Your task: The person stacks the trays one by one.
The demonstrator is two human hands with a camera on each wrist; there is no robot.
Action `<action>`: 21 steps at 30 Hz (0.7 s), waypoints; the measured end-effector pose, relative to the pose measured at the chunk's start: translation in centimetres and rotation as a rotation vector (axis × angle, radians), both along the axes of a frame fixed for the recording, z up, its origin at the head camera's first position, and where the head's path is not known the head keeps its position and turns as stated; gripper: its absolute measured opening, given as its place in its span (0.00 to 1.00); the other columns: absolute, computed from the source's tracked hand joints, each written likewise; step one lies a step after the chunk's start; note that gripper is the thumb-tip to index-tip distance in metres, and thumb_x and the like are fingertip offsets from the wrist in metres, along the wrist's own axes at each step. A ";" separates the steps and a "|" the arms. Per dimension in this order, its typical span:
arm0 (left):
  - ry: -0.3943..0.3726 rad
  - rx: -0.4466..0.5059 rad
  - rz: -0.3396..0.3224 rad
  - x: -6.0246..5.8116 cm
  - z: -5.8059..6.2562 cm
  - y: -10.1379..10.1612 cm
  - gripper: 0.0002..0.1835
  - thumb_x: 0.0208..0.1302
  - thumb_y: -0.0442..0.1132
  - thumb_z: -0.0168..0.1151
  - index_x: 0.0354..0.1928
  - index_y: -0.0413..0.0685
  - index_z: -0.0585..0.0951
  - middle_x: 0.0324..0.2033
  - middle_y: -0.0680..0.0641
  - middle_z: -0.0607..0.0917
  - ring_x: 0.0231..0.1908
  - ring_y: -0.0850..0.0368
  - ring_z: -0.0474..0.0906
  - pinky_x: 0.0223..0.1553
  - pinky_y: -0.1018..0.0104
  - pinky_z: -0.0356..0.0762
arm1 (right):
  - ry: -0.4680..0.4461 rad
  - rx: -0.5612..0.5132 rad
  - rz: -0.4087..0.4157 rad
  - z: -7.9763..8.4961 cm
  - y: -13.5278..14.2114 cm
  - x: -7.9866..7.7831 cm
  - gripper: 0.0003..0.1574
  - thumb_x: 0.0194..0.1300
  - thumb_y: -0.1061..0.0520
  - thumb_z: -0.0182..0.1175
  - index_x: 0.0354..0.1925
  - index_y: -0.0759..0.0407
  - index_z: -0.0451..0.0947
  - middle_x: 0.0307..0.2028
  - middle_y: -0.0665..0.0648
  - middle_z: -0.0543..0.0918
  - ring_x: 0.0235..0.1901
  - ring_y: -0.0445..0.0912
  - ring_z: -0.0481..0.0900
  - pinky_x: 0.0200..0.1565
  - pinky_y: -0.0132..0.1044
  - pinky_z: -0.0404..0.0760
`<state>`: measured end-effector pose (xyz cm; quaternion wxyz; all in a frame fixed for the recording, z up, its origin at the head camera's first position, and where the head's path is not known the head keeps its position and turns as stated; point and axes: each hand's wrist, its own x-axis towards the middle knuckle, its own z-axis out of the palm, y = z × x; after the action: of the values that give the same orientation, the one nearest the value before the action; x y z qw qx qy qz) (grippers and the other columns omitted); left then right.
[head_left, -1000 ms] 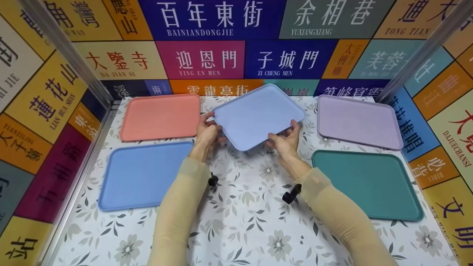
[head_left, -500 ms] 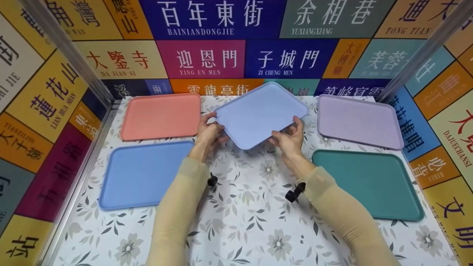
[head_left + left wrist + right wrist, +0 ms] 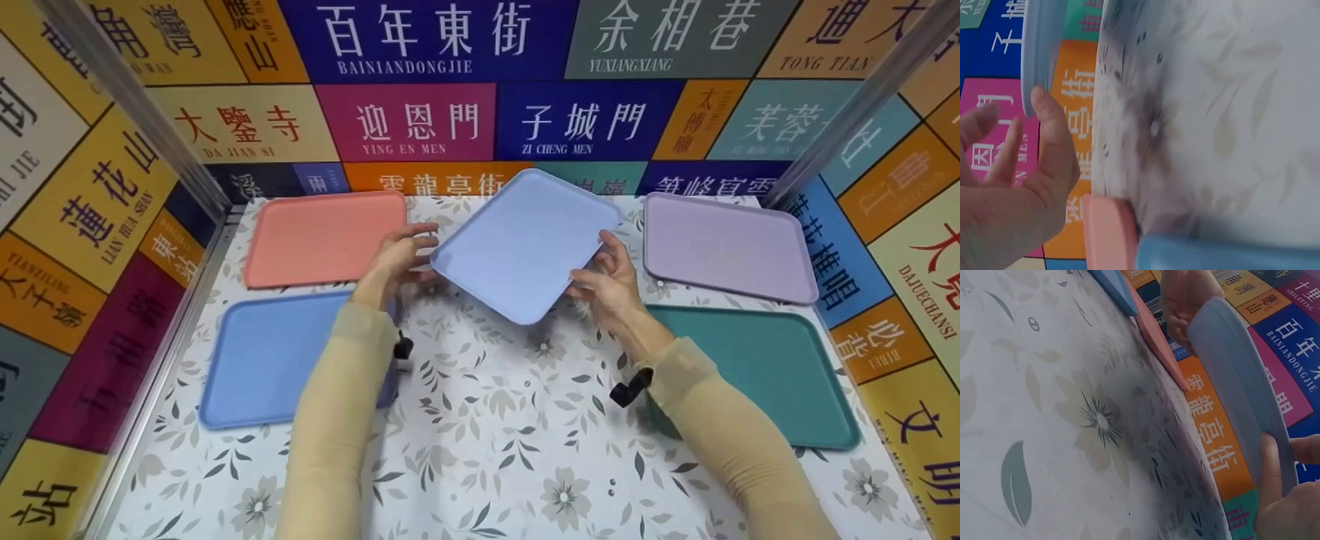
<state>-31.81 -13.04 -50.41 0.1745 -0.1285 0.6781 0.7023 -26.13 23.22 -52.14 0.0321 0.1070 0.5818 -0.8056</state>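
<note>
A light periwinkle-blue tray [image 3: 525, 244] is held up above the table, turned askew with one corner pointing toward me. My right hand [image 3: 611, 289] pinches its right edge, thumb on top and fingers beneath; the right wrist view shows fingers [image 3: 1270, 467] on the tray's underside. Beside the tray's left corner is my left hand [image 3: 397, 259], its fingers spread and loosely bent. In the left wrist view one fingertip [image 3: 1039, 97] of that hand touches or nearly touches the tray's edge, while the other fingers are off it.
Several trays lie flat: a coral one [image 3: 330, 238] back left, a blue one [image 3: 266, 364] front left under my left forearm, a lilac one [image 3: 727, 244] back right, a green one [image 3: 772, 375] front right. Printed panels [image 3: 420, 120] wall the flower-patterned table [image 3: 495, 450].
The held tray has turned, its near corner swinging right and toward me. My left hand has let go of its edge and moved left; my right hand has shifted slightly right.
</note>
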 end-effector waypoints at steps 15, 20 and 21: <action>0.020 0.026 -0.271 -1.2 0.3 -0.4 0.29 0.85 0.41 0.61 0.81 0.73 0.77 0.70 0.45 0.84 0.59 0.48 0.88 0.59 0.51 0.92 | 0.075 0.072 0.295 0.8 2.3 -1.7 0.62 0.70 0.81 0.60 0.90 0.49 0.52 0.62 0.50 0.79 0.37 0.42 0.90 0.32 0.34 0.92; 0.076 0.036 -0.289 -1.0 0.2 -0.4 0.32 0.83 0.36 0.62 0.81 0.72 0.77 0.62 0.46 0.82 0.50 0.52 0.90 0.45 0.57 0.95 | 0.083 0.043 0.357 1.1 2.8 -2.6 0.61 0.70 0.83 0.57 0.91 0.50 0.51 0.60 0.51 0.81 0.38 0.43 0.91 0.31 0.35 0.91; 0.084 0.035 -0.293 -1.0 0.2 -0.3 0.32 0.82 0.36 0.63 0.81 0.72 0.77 0.61 0.46 0.82 0.49 0.53 0.89 0.44 0.57 0.95 | 0.082 0.037 0.364 1.2 2.9 -2.8 0.61 0.70 0.83 0.57 0.91 0.51 0.50 0.59 0.52 0.82 0.39 0.44 0.91 0.32 0.35 0.92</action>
<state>-32.83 -13.37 -50.19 0.2489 0.0044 0.6840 0.6857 -28.92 26.15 -50.98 0.1516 -0.0324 0.6071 -0.7794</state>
